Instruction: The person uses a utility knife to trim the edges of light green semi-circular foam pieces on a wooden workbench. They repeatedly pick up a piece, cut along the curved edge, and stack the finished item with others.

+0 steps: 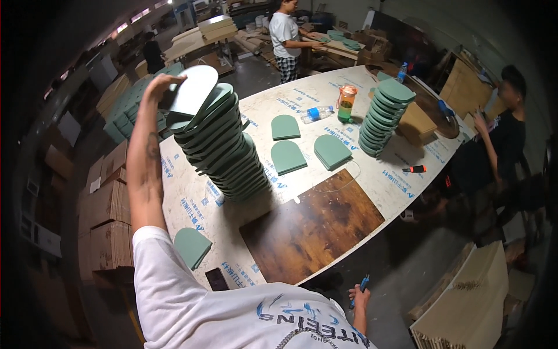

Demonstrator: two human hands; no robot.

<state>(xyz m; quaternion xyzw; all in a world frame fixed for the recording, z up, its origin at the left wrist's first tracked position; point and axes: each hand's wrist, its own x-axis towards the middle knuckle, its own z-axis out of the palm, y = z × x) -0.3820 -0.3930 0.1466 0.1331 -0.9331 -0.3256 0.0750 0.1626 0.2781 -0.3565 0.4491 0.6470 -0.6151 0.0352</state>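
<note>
My left hand (164,87), arm stretched out to the far left, grips the edge of an arch-shaped panel (199,86) whose pale face shows. It is tilted at the top of a tall, uneven stack of green arch-shaped panels (224,148). Low at the right, beside my body, my right hand (361,298) is closed around a slim blue hand tool (364,283); its exact kind is too small to tell. Small piles of green panels lie mid-table (285,127), (289,157), (333,151). Another green pile (193,247) sits at the near left.
A brown wood-grain board (314,224) lies at the table's near edge. Further off stand a second green stack (383,119), an orange-and-green bottle (346,104), a clear bottle (317,113) and an orange-black cutter (414,169). A phone (217,279) lies close by. Co-workers stand beyond and at right.
</note>
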